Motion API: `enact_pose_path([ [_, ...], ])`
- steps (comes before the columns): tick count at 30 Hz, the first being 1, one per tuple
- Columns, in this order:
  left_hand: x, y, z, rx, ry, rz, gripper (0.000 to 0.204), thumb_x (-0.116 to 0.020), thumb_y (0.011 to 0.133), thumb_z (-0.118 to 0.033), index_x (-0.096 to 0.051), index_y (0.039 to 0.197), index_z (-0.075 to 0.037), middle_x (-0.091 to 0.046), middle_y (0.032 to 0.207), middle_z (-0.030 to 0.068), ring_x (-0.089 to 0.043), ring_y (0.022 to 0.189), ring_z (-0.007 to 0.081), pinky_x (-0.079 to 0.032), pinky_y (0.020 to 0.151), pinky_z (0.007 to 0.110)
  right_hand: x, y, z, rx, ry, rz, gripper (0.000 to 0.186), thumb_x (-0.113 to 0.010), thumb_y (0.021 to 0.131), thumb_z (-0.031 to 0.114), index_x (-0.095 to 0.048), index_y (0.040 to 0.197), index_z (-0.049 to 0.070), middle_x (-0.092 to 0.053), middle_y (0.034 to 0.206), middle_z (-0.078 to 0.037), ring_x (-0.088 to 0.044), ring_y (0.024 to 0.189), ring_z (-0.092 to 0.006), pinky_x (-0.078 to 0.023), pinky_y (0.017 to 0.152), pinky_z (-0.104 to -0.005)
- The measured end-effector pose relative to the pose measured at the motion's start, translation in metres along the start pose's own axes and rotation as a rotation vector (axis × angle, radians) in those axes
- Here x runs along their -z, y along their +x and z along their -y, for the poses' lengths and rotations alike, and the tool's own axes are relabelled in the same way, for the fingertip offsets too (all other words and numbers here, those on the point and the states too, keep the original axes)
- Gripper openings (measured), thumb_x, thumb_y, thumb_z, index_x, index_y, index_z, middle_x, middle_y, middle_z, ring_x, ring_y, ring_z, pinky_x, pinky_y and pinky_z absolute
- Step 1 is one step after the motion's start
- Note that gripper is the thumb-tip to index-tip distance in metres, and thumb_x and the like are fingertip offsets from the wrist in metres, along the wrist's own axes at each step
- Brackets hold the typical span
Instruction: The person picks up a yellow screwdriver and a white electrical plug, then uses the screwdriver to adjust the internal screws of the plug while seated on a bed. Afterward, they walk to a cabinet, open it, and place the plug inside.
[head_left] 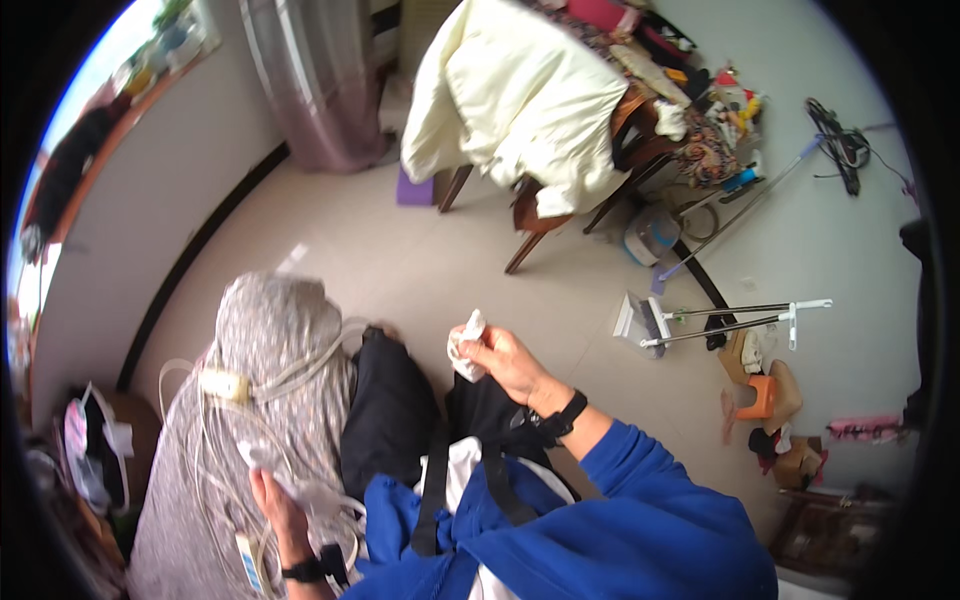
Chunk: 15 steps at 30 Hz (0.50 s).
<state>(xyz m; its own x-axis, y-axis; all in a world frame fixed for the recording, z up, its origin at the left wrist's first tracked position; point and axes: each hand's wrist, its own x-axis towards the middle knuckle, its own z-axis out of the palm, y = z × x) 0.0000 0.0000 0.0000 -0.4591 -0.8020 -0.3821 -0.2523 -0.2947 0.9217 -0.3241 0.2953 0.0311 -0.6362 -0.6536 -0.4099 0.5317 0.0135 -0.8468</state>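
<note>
My right hand [500, 362] grips a crumpled white cloth [466, 340], held out in front of my dark-trousered legs. My left hand [283, 510] is low on the left, its fingers closed around something pale I cannot make out clearly, beside a small white object [257, 452]. Under and around it, a grey patterned padded cover [270, 310] carries tangled white cables [215, 440], a cream power strip [224, 384] and a white-and-blue power strip [250, 560].
A chair [515, 245] draped with a white garment [520, 100] stands ahead beside piled clutter [690, 120]. At right are a grey-blue appliance [652, 235], mops [740, 314], a dustpan [632, 325] and an orange stool [758, 397]. A curtain [310, 90] and window sill [130, 110] are at left.
</note>
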Motion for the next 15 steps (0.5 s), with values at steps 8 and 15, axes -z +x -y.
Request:
enact_pose_path([
  [8,-0.147,0.048,-0.067,0.138,0.03,0.071,0.024,-0.046,0.099,-0.035,-0.056,0.1,-0.014,-0.055,0.071,-0.0023,-0.044,0.048,0.0064,-0.034,0.042,0.021,0.05,0.038,0.093,0.256,0.09,-0.366,0.02,-0.063,0.092,0.017,-0.055,0.104,0.003,-0.061,0.094,-0.003,-0.059,0.085,-0.0104,-0.049,0.073,-0.0252],
  [15,-0.259,0.046,-0.138,0.2,0.3,0.549,0.029,-0.048,0.098,-0.034,-0.059,0.09,-0.009,-0.057,0.07,-0.0008,-0.049,0.052,0.0082,-0.036,0.044,0.023,0.152,0.0,0.276,0.939,-0.974,-1.077,0.023,-0.078,0.071,0.01,-0.065,0.089,0.003,-0.05,0.128,-0.014,-0.052,0.109,-0.0301,-0.045,0.084,-0.0373],
])
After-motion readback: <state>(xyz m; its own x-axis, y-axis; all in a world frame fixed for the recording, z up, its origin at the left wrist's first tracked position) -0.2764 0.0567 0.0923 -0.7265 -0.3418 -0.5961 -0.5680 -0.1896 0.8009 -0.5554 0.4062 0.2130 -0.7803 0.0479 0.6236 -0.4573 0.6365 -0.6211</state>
